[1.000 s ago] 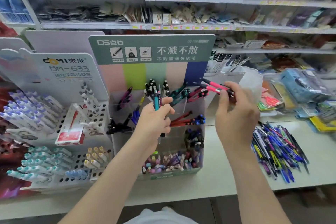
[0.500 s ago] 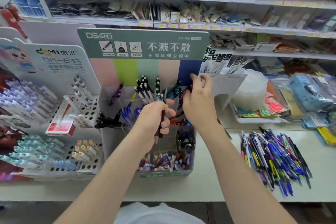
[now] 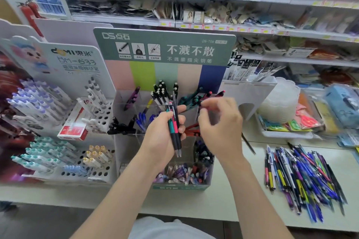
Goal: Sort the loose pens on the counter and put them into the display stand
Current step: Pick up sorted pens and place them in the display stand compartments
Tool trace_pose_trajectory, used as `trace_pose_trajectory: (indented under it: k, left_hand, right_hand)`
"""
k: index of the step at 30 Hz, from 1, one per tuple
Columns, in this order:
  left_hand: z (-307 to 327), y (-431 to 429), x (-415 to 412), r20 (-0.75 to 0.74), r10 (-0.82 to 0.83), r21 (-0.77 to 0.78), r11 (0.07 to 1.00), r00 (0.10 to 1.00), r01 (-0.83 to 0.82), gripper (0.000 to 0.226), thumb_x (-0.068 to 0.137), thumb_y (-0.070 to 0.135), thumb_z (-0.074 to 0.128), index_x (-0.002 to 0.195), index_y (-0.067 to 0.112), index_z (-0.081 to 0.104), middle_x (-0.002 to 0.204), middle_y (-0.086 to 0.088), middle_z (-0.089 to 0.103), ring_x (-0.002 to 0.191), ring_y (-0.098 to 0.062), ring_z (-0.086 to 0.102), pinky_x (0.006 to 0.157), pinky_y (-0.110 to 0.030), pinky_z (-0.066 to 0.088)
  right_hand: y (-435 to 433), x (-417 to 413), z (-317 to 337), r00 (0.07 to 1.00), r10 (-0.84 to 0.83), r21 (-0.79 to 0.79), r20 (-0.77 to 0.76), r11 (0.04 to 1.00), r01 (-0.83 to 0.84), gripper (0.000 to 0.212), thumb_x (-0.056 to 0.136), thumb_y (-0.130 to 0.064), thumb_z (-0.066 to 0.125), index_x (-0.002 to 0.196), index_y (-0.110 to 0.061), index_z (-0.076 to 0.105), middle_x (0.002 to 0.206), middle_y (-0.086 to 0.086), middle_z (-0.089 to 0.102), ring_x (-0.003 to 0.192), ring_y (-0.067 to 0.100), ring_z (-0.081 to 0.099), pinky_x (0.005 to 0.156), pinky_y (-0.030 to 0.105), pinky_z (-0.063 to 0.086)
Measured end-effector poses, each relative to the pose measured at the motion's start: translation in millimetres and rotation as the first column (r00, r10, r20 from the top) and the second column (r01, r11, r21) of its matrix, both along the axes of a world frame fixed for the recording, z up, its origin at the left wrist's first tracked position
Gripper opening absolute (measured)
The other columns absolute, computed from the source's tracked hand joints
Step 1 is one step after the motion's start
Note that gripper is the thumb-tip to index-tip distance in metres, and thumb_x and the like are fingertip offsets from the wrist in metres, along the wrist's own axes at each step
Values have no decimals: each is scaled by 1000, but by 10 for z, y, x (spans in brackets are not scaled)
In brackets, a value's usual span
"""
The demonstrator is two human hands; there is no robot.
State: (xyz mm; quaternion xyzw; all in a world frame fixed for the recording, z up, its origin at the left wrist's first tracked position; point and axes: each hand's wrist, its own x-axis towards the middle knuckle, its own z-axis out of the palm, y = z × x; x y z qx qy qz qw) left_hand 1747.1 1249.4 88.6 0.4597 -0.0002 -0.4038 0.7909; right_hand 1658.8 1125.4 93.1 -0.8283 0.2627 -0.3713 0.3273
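1. Left hand (image 3: 161,137) grip pinches teal, pink and black plastic pens (image 3: 174,128) before the clear compartmented display stand (image 3: 124,147).
2. Right hand (image 3: 219,122) fingers curl at red pens (image 3: 211,95); contact blurred.
3. Next: slot held pens by colour; loose pile (image 3: 303,178) remains on white tabletop (image 3: 223,198).

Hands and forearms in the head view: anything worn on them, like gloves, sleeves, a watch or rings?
Nothing that shows. The left hand and right hand are bare, with no gloves and no visible rings. Both forearms are uncovered right to the bottom edge, with no sleeves, watch or bands. A bit of white clothing shows between the arms. The right fingers are motion-blurred.
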Motion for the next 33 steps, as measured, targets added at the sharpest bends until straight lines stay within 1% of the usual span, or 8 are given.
trace_pose_trajectory:
  k: [3, 8, 14, 20, 23, 26, 29, 33]
  left_hand:
    - [13, -15, -35, -31, 82, 3, 997, 996, -82, 41, 115, 22, 36, 134, 4, 67, 84, -3, 61, 70, -16, 62, 67, -34, 56]
    - [32, -32, -133, -85, 93, 2, 996, 992, -93, 39, 114, 22, 39, 129, 6, 70, 102, -10, 71, 79, -20, 75, 66, -33, 63]
    - [45, -113, -193, 66, -4, 96, 995, 998, -2, 32, 110, 8, 45, 132, 6, 67, 129, -14, 75, 118, -33, 73, 104, -46, 58]
    - [81, -183, -79, 140, 8, 182, 983, 990, -34, 28, 110, 5, 43, 116, 8, 71, 124, -19, 75, 108, -32, 70, 102, -49, 56]
    - [53, -201, -37, 211, 27, 265, 961, 977, -83, 26, 113, 9, 43, 110, 17, 68, 107, -7, 71, 86, -20, 59, 78, -37, 51]
    - [69, -197, -10, 230, 44, 249, 963, 972, -103, 21, 114, 9, 43, 114, 13, 64, 92, -6, 65, 86, -23, 68, 82, -37, 58]
    - [105, -161, -18, 269, 22, 221, 972, 963, -84, 19, 115, 9, 41, 120, 10, 60, 95, -9, 76, 104, -28, 78, 96, -44, 60]
    - [142, -135, -49, 282, 8, 200, 978, 959, -67, 22, 116, 9, 36, 117, 12, 58, 105, -12, 81, 106, -28, 78, 103, -49, 56]
  right_hand:
    - [348, -53, -3, 969, 247, 340, -9, 912, -230, 9, 96, -16, 75, 98, -25, 77, 83, -12, 75, 77, 11, 73, 72, 31, 61]
    - [570, -7, -205, 993, 112, 411, -40, 908, -86, 10, 96, -24, 77, 104, -29, 80, 85, -19, 76, 82, 4, 73, 76, 28, 60]
    - [457, -22, -148, 992, 102, 318, -79, 945, -72, 6, 94, -20, 76, 98, -24, 78, 83, -15, 76, 79, 2, 73, 77, 30, 60]
    - [253, -51, 33, 992, 58, 294, -114, 955, -22, 4, 83, -23, 79, 85, -24, 75, 70, -13, 73, 68, 2, 71, 71, 30, 61]
    - [94, -94, 177, 998, -49, 305, -31, 951, 56, 15, 74, -16, 79, 79, -24, 67, 67, -8, 73, 63, 6, 71, 69, 35, 61]
    - [-80, -82, 317, 968, -175, 327, 182, 939, 108, 38, 77, -10, 78, 101, -29, 56, 73, -6, 75, 63, 11, 75, 72, 43, 64]
    - [-280, 29, 304, 889, -285, 233, 359, 949, 210, 47, 83, -8, 73, 119, -29, 51, 77, -10, 75, 68, 10, 76, 80, 52, 62]
    - [-510, 217, 29, 939, -194, 42, 283, 981, 190, 37, 95, -14, 71, 127, -18, 55, 89, -7, 75, 80, 9, 74, 78, 37, 61]
